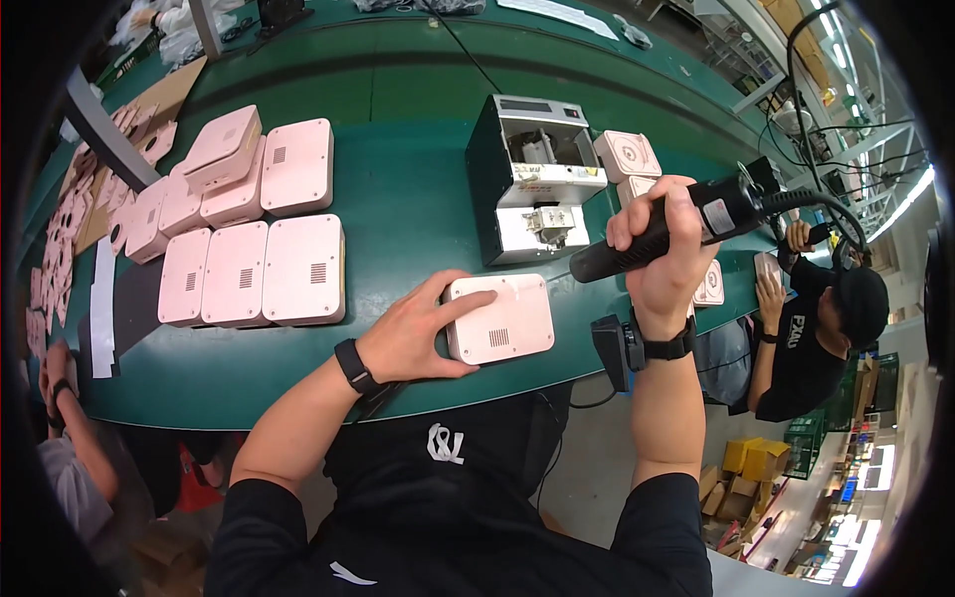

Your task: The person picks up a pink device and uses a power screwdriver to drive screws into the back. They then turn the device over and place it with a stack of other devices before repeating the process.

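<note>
Left grip (410, 333) spread, clasping pink box (519, 316); right grip (667, 249) wraps black tool (605, 261).

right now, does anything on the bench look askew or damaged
One pink case sits askew atop other pink cases on the bench's left, unlike the neat front row. No spill or damage stands out.

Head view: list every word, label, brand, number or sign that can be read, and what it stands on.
Co-worker's black shirt: pale lettering, large enough to read, not copied here.
Wearer's black clothing: white emblems, no words made out.
Black tool: pale label, too small to read.
Black-and-silver machine: front markings, too blurred to read.
</note>
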### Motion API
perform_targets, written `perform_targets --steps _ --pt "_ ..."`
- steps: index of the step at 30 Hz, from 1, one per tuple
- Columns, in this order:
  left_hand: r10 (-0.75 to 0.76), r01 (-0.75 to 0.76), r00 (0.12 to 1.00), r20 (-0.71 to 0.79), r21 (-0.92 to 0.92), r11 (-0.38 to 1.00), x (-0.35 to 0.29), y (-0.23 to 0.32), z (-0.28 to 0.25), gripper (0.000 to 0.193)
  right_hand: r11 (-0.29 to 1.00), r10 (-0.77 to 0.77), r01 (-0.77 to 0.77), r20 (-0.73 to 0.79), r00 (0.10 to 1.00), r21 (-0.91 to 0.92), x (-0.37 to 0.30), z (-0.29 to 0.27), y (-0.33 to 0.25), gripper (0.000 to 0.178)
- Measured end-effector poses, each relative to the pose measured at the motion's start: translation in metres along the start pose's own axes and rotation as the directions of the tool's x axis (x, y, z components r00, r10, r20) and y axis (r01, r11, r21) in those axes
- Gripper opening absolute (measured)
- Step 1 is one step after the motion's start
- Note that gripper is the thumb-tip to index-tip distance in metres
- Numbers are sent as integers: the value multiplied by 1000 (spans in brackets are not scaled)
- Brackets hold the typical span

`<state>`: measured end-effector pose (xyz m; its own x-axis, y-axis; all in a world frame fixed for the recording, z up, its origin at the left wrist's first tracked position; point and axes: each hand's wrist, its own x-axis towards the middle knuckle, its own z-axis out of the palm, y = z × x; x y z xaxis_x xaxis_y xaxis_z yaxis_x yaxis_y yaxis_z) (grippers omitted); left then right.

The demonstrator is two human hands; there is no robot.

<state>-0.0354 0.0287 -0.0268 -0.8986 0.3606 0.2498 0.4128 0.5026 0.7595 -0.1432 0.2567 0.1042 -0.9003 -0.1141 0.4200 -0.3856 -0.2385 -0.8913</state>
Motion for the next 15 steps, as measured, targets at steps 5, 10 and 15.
perform_targets --steps 5,10,15 --pt "-4 4 1000 -3 -2 1000 0 0 3 81 1000 2 -2 9 1000 -8 -7 -3 5 23" --pt "-17 17 1000 3 9 1000 -1 1 5 81 1000 25 -25 7 1000 3 -12 -7 24 24" --pt "-4 4 1000 -21 16 1000 1 0 4 81 999 46 -46 33 998 18 -14 -7 28 24"
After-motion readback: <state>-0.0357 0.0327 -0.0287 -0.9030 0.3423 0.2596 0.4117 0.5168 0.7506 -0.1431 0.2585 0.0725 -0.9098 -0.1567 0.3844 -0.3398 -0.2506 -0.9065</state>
